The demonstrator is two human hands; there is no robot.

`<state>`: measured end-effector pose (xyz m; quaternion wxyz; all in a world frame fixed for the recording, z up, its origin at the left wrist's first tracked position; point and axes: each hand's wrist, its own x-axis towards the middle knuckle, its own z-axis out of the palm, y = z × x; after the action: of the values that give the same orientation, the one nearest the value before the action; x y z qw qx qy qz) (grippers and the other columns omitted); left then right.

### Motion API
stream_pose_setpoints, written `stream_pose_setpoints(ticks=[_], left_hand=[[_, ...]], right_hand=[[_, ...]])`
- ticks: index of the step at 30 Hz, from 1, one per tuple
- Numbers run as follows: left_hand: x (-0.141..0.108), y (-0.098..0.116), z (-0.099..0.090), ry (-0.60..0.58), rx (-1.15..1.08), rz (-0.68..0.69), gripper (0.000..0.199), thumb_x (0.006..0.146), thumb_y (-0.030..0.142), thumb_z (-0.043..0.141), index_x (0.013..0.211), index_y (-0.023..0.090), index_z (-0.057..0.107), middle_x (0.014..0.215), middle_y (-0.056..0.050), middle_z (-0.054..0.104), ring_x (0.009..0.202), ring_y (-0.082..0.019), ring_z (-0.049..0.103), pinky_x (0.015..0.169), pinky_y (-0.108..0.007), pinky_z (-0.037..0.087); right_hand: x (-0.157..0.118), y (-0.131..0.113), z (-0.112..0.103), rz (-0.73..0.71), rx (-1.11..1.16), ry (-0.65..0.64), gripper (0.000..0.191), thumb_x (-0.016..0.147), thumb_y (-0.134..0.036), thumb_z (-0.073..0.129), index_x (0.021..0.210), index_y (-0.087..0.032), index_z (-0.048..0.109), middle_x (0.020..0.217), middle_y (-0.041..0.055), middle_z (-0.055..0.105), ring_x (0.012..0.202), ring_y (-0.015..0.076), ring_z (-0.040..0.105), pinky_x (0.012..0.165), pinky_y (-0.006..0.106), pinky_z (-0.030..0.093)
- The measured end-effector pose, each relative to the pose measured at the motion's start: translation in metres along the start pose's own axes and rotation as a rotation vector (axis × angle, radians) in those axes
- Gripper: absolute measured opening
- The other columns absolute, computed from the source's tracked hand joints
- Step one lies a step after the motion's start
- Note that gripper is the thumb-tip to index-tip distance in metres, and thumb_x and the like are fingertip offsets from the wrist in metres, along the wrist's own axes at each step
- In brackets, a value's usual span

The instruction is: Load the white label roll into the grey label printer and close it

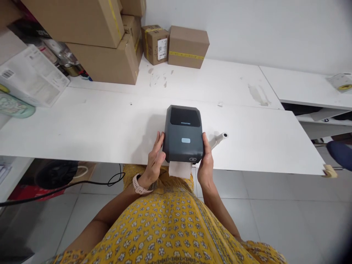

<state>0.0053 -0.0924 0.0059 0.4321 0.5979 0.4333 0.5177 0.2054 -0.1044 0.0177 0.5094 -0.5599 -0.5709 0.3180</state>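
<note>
Gripping a boxy, smooth dark-grey printer (183, 143), bare hands (181, 161), glossy tabletop (104, 128)

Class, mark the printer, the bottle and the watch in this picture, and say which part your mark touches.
Printer (183, 145): head view, on its dark top cover, below the light button.
Bottle (16, 107): head view, on its green side.
Watch (137, 186): head view, on its pink band.

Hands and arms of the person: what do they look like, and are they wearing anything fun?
The left hand and right hand wear no gloves. A pale pink watch-style band goes around the left wrist. The forearms are uncovered, and the yellow sleeves have little pale flowers on them.
</note>
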Motion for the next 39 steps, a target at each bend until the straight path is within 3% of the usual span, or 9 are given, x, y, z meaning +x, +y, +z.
stream_pose_setpoints(ticks=[7,11,17,24,27,30,33,36,39], left_hand=[[0.063,0.016,-0.008,0.078,-0.118,0.189,0.051,0.105,0.055,0.039,0.149,0.034,0.055,0.16,0.0,0.049,0.152,-0.027,0.041,0.129,-0.049,0.031],[0.096,0.004,-0.015,0.139,-0.056,0.069,0.049,0.096,0.047,0.059,0.141,0.026,0.06,0.149,-0.008,0.061,0.141,-0.027,0.054,0.12,-0.047,0.043],[0.089,-0.023,-0.016,0.079,0.227,-0.19,0.052,0.088,0.035,0.061,0.137,0.016,0.06,0.132,-0.015,0.067,0.118,-0.025,0.065,0.096,-0.039,0.054],[0.091,-0.001,-0.014,-0.127,0.621,-0.318,0.068,0.089,0.04,0.056,0.151,0.015,0.044,0.088,-0.004,0.069,0.082,-0.023,0.066,0.077,-0.034,0.051],[0.1,0.008,-0.012,-0.217,0.796,-0.355,0.065,0.091,0.037,0.05,0.152,0.015,0.043,0.083,-0.005,0.072,0.085,-0.029,0.07,0.074,-0.036,0.05],[0.105,0.013,-0.009,-0.257,0.905,-0.356,0.061,0.09,0.034,0.049,0.149,0.017,0.046,0.095,-0.009,0.076,0.095,-0.033,0.072,0.077,-0.037,0.051],[0.106,0.014,-0.006,-0.286,0.948,-0.367,0.057,0.089,0.03,0.049,0.145,0.018,0.049,0.106,-0.013,0.077,0.102,-0.034,0.073,0.079,-0.038,0.052],[0.108,0.014,-0.004,-0.288,0.959,-0.364,0.051,0.089,0.027,0.046,0.139,0.017,0.053,0.112,-0.015,0.076,0.106,-0.035,0.072,0.081,-0.039,0.053],[0.108,0.016,-0.003,-0.303,0.975,-0.357,0.049,0.089,0.023,0.044,0.136,0.015,0.054,0.111,-0.016,0.076,0.106,-0.036,0.072,0.084,-0.04,0.052]], right_hand=[[0.071,-0.038,-0.014,-0.365,-0.124,0.062,0.069,0.099,-0.073,0.025,0.159,-0.038,0.03,0.166,0.0038,0.035,0.153,0.0362,0.036,0.124,0.069,0.025],[0.135,-0.063,-0.012,-0.508,-0.146,0.101,0.068,0.101,-0.072,0.02,0.158,-0.034,0.026,0.166,0.0069,0.032,0.15,0.0314,0.043,0.118,0.057,0.041],[0.202,-0.08,-0.008,-0.526,-0.312,0.133,0.066,0.104,-0.068,0.018,0.159,-0.032,0.022,0.147,0.0113,0.053,0.142,0.0279,0.052,0.112,0.052,0.045],[0.271,-0.064,-0.014,-0.46,-0.303,-0.038,0.077,0.102,-0.073,0.017,0.163,-0.027,0.012,0.148,0.0133,0.05,0.145,0.0328,0.049,0.116,0.056,0.038],[0.258,-0.074,-0.017,-0.53,-0.351,0.021,0.083,0.099,-0.074,0.031,0.163,-0.025,0.011,0.16,0.0144,0.039,0.153,0.0359,0.035,0.119,0.061,0.033],[0.21,-0.076,-0.014,-0.647,-0.39,0.09,0.074,0.099,-0.065,0.044,0.159,-0.025,0.03,0.162,0.0129,0.039,0.155,0.0355,0.032,0.122,0.062,0.03],[0.166,-0.055,-0.007,-0.596,-0.5,-0.269,0.052,0.099,-0.053,0.054,0.144,-0.027,0.054,0.14,0.0108,0.064,0.133,0.0336,0.059,0.113,0.056,0.046],[0.153,-0.028,0.003,-0.407,-0.699,-0.669,0.063,0.093,-0.046,0.065,0.148,-0.023,0.049,0.144,0.0143,0.063,0.13,0.0359,0.062,0.105,0.052,0.052],[0.158,-0.017,0.018,-0.346,-0.894,-0.795,0.078,0.087,-0.041,0.072,0.154,-0.019,0.041,0.15,0.0197,0.057,0.135,0.0405,0.057,0.108,0.055,0.046]])
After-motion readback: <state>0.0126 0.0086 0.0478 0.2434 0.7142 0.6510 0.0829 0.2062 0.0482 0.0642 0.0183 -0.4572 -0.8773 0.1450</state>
